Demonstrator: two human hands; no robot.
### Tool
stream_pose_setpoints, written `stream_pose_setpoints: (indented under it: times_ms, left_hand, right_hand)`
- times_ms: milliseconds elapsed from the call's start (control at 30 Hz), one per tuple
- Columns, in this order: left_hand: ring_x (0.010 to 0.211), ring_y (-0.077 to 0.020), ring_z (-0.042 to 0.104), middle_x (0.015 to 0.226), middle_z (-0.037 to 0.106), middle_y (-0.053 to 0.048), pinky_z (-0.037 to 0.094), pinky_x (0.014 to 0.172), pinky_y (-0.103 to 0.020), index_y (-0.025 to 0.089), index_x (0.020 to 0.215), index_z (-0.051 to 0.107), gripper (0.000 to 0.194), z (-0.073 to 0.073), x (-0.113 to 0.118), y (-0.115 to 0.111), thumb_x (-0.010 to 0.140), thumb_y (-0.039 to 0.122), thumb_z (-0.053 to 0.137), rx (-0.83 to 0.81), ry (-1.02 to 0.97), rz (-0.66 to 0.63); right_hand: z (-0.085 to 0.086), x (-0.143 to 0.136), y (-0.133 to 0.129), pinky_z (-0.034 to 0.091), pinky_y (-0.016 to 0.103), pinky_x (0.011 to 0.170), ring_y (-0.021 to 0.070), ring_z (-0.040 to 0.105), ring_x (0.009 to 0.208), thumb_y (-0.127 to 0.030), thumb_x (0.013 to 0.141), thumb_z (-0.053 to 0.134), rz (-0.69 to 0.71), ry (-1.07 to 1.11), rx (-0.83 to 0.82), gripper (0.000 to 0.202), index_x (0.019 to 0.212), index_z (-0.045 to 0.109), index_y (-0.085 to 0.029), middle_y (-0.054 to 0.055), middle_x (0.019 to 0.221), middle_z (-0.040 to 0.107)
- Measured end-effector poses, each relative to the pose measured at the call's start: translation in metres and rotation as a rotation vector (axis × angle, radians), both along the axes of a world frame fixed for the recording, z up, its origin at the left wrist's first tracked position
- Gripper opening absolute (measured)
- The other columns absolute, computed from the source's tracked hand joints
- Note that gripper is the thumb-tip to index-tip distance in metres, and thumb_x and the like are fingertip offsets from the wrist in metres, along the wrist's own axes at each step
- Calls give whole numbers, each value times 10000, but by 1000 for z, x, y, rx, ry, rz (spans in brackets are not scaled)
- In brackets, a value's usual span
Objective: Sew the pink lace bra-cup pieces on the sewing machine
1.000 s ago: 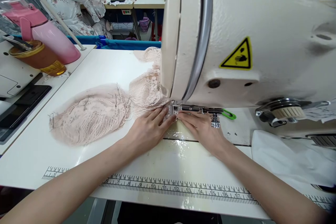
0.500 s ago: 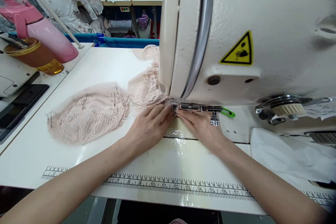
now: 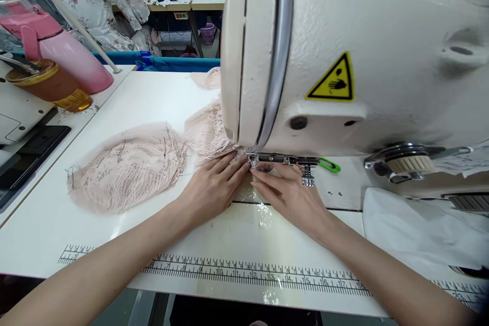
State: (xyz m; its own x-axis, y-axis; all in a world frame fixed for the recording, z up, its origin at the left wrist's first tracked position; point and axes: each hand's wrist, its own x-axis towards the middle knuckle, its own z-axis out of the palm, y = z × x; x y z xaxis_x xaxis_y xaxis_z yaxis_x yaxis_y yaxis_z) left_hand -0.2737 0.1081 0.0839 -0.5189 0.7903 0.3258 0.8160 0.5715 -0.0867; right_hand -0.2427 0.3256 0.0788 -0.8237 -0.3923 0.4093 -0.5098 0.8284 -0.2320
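Pale pink lace fabric (image 3: 208,130) runs in a gathered piece up to the presser foot (image 3: 252,159) of a white sewing machine (image 3: 328,25). My left hand (image 3: 214,183) lies flat on the lace edge just left of the foot, its fingers stretched towards the needle area. On the other side, my right hand (image 3: 294,193) rests beside the foot with thumb and forefinger apart and nothing visible between them; some of its fingers are hidden behind the foot's metal attachment. Another lace piece (image 3: 130,170) with dark thread ends lies to the left, connected to or touching the first.
A pink bottle (image 3: 72,53) and a brown cup with tools (image 3: 49,84) stand at the left, by a black phone (image 3: 32,155). White cloth (image 3: 420,224) lies at the right. A printed ruler (image 3: 229,272) follows the front edge. Another person in a floral top (image 3: 91,0) sits beyond.
The view has shifted slightly, so the machine appears further left. My right thumb and forefinger have spread and drawn back a little from the foot. My left hand stays on the lace.
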Motion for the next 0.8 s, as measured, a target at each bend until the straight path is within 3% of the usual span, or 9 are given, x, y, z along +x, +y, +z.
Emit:
stream_pose_setpoints:
  times_ms: [433, 800]
  left_hand:
    - [1221, -276, 587, 1327, 598, -138, 514, 1009, -432, 50, 1284, 583, 404, 1, 0, 2, 952, 187, 400, 8, 31, 23]
    - [1271, -275, 545, 1364, 568, -149, 466, 1060, -427, 60, 1288, 576, 391, 4, 0, 5, 962, 206, 418, -41, -21, 74]
  right_hand:
    - [3, 4, -3, 464, 535, 970, 258, 634, 1034, -419, 970, 478, -11, -139, -11, 333, 1191, 672, -263, 79, 1195, 671]
    - [0, 2, -5, 442, 514, 968, 268, 610, 1087, -458, 982, 425, -31, -142, 38, 394, 1282, 608, -280, 89, 1222, 652]
